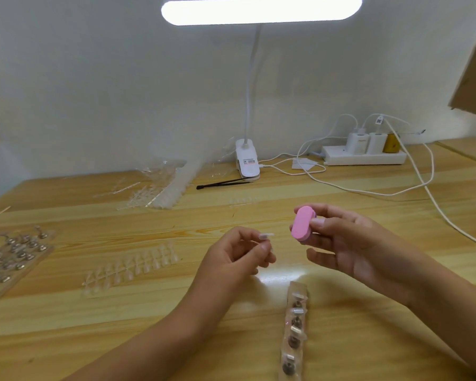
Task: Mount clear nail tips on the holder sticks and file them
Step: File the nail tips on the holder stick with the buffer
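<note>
My left hand (241, 253) pinches a clear nail tip (266, 235) between thumb and fingertips, above the wooden table (368, 215). To its right, my right hand (341, 240) holds a small pink buffer block (301, 222) between thumb and fingers, a short gap away from the tip. A clear strip of holder sticks with metal bases (294, 328) lies on the table below my hands. A sheet of clear nail tips (132, 266) lies to the left.
A tray of several metal-based holders (11, 254) sits at the left edge. Clear bags and loose tip strips (154, 188) lie at the back, beside a clip lamp (247, 160), black tweezers (220, 184), a power strip (364, 156) and trailing white cables (396, 188).
</note>
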Demonstrator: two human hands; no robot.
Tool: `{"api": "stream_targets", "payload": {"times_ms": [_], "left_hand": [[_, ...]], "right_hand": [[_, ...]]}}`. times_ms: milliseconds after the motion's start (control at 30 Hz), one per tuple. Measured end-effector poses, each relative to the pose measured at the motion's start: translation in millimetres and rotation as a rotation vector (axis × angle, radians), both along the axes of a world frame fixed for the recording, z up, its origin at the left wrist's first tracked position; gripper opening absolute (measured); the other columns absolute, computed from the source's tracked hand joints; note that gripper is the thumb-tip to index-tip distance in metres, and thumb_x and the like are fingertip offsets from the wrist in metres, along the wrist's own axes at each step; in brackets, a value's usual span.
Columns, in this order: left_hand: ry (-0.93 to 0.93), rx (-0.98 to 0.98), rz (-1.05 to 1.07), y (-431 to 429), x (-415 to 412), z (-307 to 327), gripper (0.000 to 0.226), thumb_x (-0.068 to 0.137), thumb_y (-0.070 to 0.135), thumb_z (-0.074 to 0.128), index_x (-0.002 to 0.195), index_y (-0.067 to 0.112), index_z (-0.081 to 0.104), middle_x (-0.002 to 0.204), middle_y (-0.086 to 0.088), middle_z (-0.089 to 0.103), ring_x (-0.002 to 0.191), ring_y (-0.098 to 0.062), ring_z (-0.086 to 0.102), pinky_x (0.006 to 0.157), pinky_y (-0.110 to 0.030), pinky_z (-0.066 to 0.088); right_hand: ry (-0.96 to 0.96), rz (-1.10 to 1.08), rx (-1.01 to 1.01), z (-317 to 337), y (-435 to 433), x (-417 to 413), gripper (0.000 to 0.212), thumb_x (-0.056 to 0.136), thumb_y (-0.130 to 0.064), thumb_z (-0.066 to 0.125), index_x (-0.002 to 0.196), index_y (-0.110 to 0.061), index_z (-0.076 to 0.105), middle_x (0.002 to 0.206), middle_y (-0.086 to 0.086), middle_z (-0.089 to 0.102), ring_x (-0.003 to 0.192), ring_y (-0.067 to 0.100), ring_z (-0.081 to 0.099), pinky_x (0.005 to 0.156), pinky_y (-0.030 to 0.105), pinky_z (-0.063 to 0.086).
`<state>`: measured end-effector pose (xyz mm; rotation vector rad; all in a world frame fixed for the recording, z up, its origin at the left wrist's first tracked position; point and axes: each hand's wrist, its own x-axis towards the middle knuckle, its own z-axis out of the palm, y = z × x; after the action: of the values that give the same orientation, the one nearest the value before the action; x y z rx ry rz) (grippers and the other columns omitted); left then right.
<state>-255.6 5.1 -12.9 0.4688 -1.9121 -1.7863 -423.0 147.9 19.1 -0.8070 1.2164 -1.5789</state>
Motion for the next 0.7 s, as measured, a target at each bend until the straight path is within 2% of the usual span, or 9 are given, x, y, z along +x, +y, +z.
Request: {"api": "stream_targets", "payload": {"times_ms": [167, 233, 333, 433, 500, 600, 700], "left_hand": [[0.017, 0.056, -0.039, -5, 1, -2, 0.014, 0.079, 0.035, 0.079, 0.091, 0.031, 0.072, 0.092, 0.001, 0.076, 0.089, -0.007, 0.069, 0.077, -0.014, 0.05], [0.023, 0.066, -0.053, -7, 1, -2, 0.021, 0.075, 0.044, 0.075, 0.093, 0.034, 0.072, 0.095, 0.001, 0.076, 0.095, -0.009, 0.069, 0.08, -0.015, 0.05], [0.05, 0.095, -0.052, -8, -1, -3, 0.029, 0.073, 0.054, 0.07, 0.091, 0.031, 0.074, 0.094, 0.0, 0.076, 0.092, -0.009, 0.069, 0.081, -0.018, 0.051], [0.059, 0.092, -0.049, -7, -2, -3, 0.025, 0.075, 0.052, 0.07, 0.089, 0.032, 0.074, 0.092, 0.001, 0.076, 0.088, -0.006, 0.068, 0.079, -0.016, 0.051], [0.051, 0.097, -0.056, -8, -2, -4, 0.024, 0.077, 0.05, 0.072, 0.093, 0.032, 0.074, 0.096, 0.002, 0.076, 0.092, -0.006, 0.069, 0.079, -0.018, 0.051], [0.036, 0.123, -0.074, -10, -1, -3, 0.029, 0.077, 0.045, 0.076, 0.104, 0.035, 0.073, 0.106, 0.003, 0.076, 0.101, -0.009, 0.07, 0.083, -0.018, 0.052], [0.019, 0.104, -0.088, -11, -2, -3, 0.034, 0.076, 0.047, 0.076, 0.106, 0.032, 0.075, 0.108, 0.003, 0.075, 0.104, -0.011, 0.069, 0.086, -0.021, 0.052]], "right_hand": [[0.119, 0.008, 0.028, -1, -1, 10, 0.032, 0.072, -0.028, 0.081, 0.104, -0.025, 0.075, 0.093, 0.004, 0.073, 0.082, 0.01, 0.068, 0.071, 0.024, 0.056], [0.152, 0.012, 0.032, -1, -1, 14, 0.029, 0.073, -0.028, 0.078, 0.102, -0.024, 0.075, 0.092, 0.003, 0.073, 0.082, 0.01, 0.068, 0.071, 0.023, 0.056], [0.21, 0.015, 0.048, -4, -3, 17, 0.023, 0.076, -0.024, 0.073, 0.1, -0.024, 0.074, 0.094, 0.003, 0.074, 0.083, 0.011, 0.069, 0.074, 0.023, 0.056], [0.281, 0.037, 0.069, -5, -3, 19, 0.023, 0.081, -0.023, 0.071, 0.104, -0.023, 0.072, 0.104, 0.007, 0.074, 0.09, 0.015, 0.07, 0.078, 0.024, 0.056], [0.319, 0.04, 0.071, -5, -3, 20, 0.023, 0.083, -0.023, 0.071, 0.106, -0.023, 0.071, 0.108, 0.008, 0.073, 0.095, 0.017, 0.071, 0.08, 0.024, 0.055], [0.321, -0.029, 0.048, -5, -2, 20, 0.024, 0.08, -0.024, 0.072, 0.104, -0.025, 0.073, 0.104, 0.004, 0.074, 0.096, 0.018, 0.071, 0.079, 0.022, 0.055], [0.328, -0.046, 0.028, -6, -2, 21, 0.025, 0.079, -0.024, 0.073, 0.104, -0.026, 0.073, 0.105, 0.005, 0.074, 0.097, 0.019, 0.072, 0.079, 0.021, 0.055]]}}
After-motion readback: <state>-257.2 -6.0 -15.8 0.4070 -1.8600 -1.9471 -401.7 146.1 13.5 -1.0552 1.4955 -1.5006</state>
